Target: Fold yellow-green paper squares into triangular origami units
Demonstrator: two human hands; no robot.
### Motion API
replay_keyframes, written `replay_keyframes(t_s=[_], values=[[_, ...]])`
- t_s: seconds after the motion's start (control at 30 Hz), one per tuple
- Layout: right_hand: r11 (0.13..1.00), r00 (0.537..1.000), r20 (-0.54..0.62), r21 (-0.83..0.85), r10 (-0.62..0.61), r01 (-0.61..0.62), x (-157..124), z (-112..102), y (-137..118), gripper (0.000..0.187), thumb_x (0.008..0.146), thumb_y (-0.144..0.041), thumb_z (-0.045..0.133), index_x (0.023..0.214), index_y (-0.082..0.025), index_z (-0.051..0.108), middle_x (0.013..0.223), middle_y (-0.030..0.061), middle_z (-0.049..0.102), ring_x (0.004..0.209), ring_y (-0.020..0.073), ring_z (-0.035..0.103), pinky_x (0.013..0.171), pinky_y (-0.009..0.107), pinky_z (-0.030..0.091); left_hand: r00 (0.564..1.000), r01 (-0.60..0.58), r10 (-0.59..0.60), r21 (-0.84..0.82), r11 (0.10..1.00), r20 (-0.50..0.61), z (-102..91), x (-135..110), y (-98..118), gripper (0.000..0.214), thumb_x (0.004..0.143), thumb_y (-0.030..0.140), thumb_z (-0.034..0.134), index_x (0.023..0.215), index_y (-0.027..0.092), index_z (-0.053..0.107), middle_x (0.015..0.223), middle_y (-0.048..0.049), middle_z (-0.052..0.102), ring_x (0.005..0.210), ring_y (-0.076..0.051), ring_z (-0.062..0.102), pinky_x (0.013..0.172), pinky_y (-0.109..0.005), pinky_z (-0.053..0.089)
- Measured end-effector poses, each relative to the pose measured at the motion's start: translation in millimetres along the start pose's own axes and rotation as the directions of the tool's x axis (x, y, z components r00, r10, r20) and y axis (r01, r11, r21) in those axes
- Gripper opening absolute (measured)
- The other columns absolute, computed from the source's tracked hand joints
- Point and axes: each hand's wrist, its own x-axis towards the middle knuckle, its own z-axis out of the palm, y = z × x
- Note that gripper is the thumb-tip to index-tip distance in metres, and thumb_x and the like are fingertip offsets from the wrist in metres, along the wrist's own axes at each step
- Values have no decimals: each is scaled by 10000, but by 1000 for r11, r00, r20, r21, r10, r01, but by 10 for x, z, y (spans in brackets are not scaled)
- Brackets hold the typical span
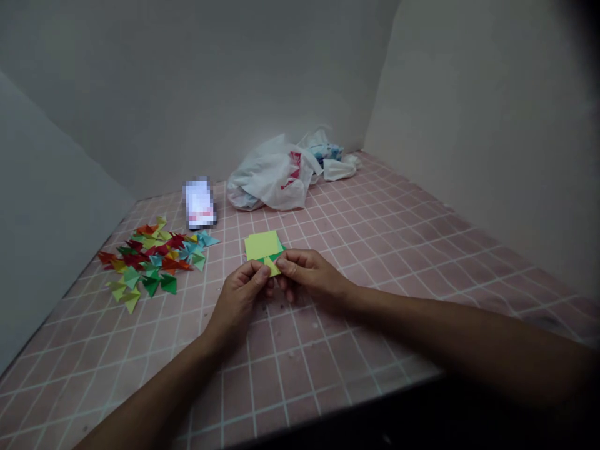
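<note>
Both my hands meet over the middle of the pink tiled table [356, 231]. My left hand [241, 297] and my right hand [307, 275] pinch a small yellow-green folded paper piece [272, 267] between thumbs and fingertips. Just beyond the fingers lies a small stack of square paper sheets [262, 245], light green on top with darker green under it. The lower part of the folded piece is hidden by my fingers.
A heap of folded paper triangles [152, 259] in red, green, yellow, orange and blue lies at the left. A blurred white box [200, 204] stands behind it. White plastic bags [281, 172] sit in the far corner. Grey walls enclose the table on three sides.
</note>
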Motion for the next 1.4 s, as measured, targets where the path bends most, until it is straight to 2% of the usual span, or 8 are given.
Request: replay_keyframes(t_s=[0.13, 0.27, 0.4, 0.53, 0.77, 0.97, 1.2, 1.4], values=[[997, 999, 35, 78, -2, -1, -2, 3, -7, 281, 909, -405, 629, 794, -158, 560, 674, -11, 633, 509, 65, 561, 494, 190, 436, 995, 100, -93, -154, 983, 47, 26, 23, 0, 274, 796, 380, 750, 743, 152, 608, 674, -3, 599, 593, -100, 521, 594, -227, 439], [995, 997, 69, 99, -22, 15, -4, 10, -43, 220, 887, -342, 651, 807, -159, 559, 651, -29, 622, 497, 63, 560, 501, 191, 439, 986, 160, -146, -257, 953, 76, 23, 37, 7, 241, 761, 322, 793, 739, 150, 625, 656, 7, 581, 577, -86, 508, 573, -212, 445], [998, 995, 100, 51, -29, 24, -23, 26, -114, 190, 883, -298, 633, 793, -161, 537, 631, -34, 606, 500, 67, 551, 506, 198, 445, 981, 187, -164, -306, 934, 99, -5, 27, 1, 254, 736, 299, 826, 730, 159, 614, 630, 30, 549, 562, -73, 485, 590, -209, 464], [999, 996, 75, 6, -43, 42, -77, 67, -178, 173, 873, -275, 618, 786, -166, 516, 643, -31, 594, 505, 63, 529, 492, 189, 419, 978, 191, -154, -314, 930, 139, -14, 10, -15, 250, 767, 327, 809, 773, 175, 612, 641, 39, 546, 564, -73, 476, 631, -229, 484], [976, 991, 0, -172, -134, 132, -127, 111, -214, 133, 816, -226, 599, 730, -169, 514, 656, -5, 613, 541, 78, 521, 501, 201, 402, 991, 46, -23, -174, 984, 134, 12, -20, -11, 279, 802, 406, 771, 734, 185, 614, 619, 33, 553, 593, -91, 502, 607, -203, 434], [930, 976, -13, -304, -219, 205, -108, 84, -183, 186, 872, -248, 553, 705, -165, 549, 596, -23, 560, 544, 83, 478, 519, 216, 370, 994, -33, 31, 18, 999, 108, -61, -29, -16, 218, 848, 401, 723, 793, 207, 641, 635, 35, 554, 588, -90, 449, 576, -194, 377], [905, 975, -40, -383, -218, 187, -79, 58, -152, 190, 873, -242, 561, 700, -163, 555, 610, -28, 525, 550, 82, 461, 520, 220, 350, 997, -33, 33, 2, 999, 77, -28, -45, -36, 148, 828, 318, 747, 860, 209, 651, 776, 14, 605, 668, -105, 525, 650, -220, 434], [928, 981, 23, -323, -191, 188, -76, 47, -150, 278, 918, -381, 549, 737, -171, 538, 625, -22, 521, 563, 96, 477, 529, 232, 366, 988, -136, 133, 38, 990, 78, 17, -44, 28, 112, 845, 286, 717, 814, 195, 659, 841, 2, 611, 744, -121, 558, 733, -241, 459]])
